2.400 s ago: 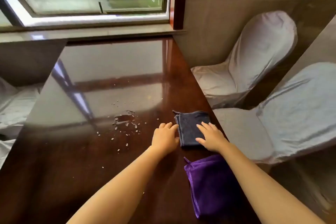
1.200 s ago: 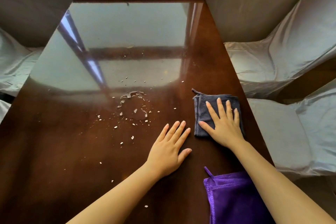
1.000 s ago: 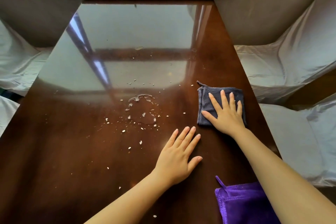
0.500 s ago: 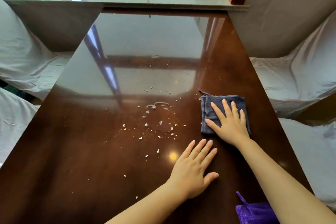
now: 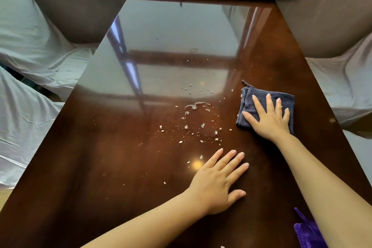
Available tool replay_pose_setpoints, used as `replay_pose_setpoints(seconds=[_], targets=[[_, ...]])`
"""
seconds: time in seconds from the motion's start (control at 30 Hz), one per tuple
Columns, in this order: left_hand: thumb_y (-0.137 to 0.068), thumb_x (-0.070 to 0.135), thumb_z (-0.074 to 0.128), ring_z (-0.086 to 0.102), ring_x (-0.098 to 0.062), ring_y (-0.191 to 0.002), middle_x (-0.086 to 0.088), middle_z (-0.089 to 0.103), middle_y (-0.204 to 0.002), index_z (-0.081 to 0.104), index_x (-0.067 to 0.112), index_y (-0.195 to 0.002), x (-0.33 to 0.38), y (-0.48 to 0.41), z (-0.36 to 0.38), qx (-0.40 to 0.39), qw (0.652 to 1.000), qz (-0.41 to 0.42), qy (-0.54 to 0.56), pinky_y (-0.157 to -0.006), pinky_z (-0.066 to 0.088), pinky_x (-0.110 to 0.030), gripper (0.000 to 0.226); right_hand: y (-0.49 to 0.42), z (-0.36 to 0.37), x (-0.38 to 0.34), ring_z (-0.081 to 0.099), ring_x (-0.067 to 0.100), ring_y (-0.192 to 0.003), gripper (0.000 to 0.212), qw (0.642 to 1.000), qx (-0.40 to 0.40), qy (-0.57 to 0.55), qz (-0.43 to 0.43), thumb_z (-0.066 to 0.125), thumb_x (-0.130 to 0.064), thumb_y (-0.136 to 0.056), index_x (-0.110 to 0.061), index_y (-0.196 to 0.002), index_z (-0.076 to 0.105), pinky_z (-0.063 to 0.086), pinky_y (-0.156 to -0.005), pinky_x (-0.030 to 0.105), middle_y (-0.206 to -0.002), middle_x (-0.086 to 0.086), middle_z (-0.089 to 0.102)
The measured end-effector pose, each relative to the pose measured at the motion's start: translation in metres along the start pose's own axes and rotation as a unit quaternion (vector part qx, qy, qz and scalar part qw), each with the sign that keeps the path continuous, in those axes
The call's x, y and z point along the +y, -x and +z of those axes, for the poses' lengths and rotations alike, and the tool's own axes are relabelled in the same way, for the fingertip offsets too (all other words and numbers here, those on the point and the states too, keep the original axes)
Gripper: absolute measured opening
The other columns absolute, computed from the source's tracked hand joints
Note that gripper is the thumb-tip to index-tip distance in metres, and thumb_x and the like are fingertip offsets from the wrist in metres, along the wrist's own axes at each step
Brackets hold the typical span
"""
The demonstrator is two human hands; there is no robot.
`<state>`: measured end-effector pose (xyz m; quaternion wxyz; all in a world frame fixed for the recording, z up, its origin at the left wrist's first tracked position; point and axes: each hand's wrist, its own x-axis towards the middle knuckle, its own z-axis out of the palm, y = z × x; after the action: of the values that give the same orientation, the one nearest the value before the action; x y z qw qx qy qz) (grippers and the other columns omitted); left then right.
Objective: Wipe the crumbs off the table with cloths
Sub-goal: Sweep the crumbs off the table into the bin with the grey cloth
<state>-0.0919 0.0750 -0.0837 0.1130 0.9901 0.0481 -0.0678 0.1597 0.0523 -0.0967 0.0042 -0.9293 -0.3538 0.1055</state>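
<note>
**Right palm on the cloth, crumbs beside it**

Right of centre, the right hand [image 5: 268, 120] lies flat with fingers spread on a folded dark blue cloth [image 5: 248, 102], pressing it to the glossy brown tabletop [image 5: 104, 167]. Lower centre, the left hand [image 5: 216, 182] rests open and palm down on bare wood, holding nothing. Pale crumbs [image 5: 201, 125] lie scattered mid-frame around a small wet smear, just left of the cloth. A purple cloth [image 5: 306, 233] shows at the lower right corner. Grey-covered chairs [image 5: 30, 50] flank both sides.
</note>
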Motion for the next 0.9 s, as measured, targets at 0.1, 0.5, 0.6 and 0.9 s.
replay_pose_setpoints(seconds=[0.1, 0.5, 0.6, 0.9], targets=[[-0.095, 0.052, 0.019, -0.018, -0.014, -0.142, 0.003, -0.008, -0.158, 0.0, 0.026, -0.148, -0.007, 0.017, -0.002, -0.004, 1.0, 0.01, -0.004, -0.109, -0.025, -0.046, 0.062, 0.007, 0.001, -0.011, -0.014, 0.032, -0.144, 0.073, 1.0, -0.003, 0.004, -0.005, 0.013, -0.075, -0.08, -0.042, -0.144, -0.003, -0.009, -0.113, 0.054, -0.159, 0.006, -0.01], [-0.089, 0.059, 0.016, -0.006, -0.017, -0.144, 0.006, 0.001, -0.155, 0.006, 0.032, -0.146, -0.134, 0.041, -0.035, 0.16, 0.975, -0.151, -0.026, -0.117, -0.01, -0.04, 0.064, 0.012, 0.006, -0.053, -0.015, 0.03, -0.144, 0.073, 1.0, -0.001, 0.009, 0.0, 0.012, -0.075, -0.08, -0.044, -0.144, -0.004, -0.008, -0.114, 0.053, -0.158, 0.003, -0.012], [-0.093, 0.055, 0.018, -0.011, -0.011, -0.143, 0.008, -0.006, -0.156, -0.002, 0.033, -0.146, -0.19, 0.032, -0.037, 0.153, 0.961, -0.231, -0.007, -0.116, -0.014, -0.039, 0.061, 0.006, 0.007, -0.059, -0.014, 0.03, -0.144, 0.078, 1.0, 0.005, 0.009, 0.001, 0.007, -0.078, -0.074, -0.044, -0.144, -0.004, -0.008, -0.114, 0.053, -0.158, 0.003, -0.012], [-0.092, 0.054, 0.009, -0.009, -0.008, -0.144, 0.009, -0.002, -0.158, 0.003, 0.034, -0.147, -0.241, 0.019, -0.024, 0.149, 0.941, -0.303, 0.012, -0.116, -0.012, -0.043, 0.058, -0.019, 0.002, -0.078, -0.013, 0.026, -0.144, 0.087, 0.999, 0.011, 0.004, -0.038, 0.004, -0.083, -0.063, -0.047, -0.142, -0.002, -0.007, -0.114, 0.051, -0.159, -0.001, -0.01]])
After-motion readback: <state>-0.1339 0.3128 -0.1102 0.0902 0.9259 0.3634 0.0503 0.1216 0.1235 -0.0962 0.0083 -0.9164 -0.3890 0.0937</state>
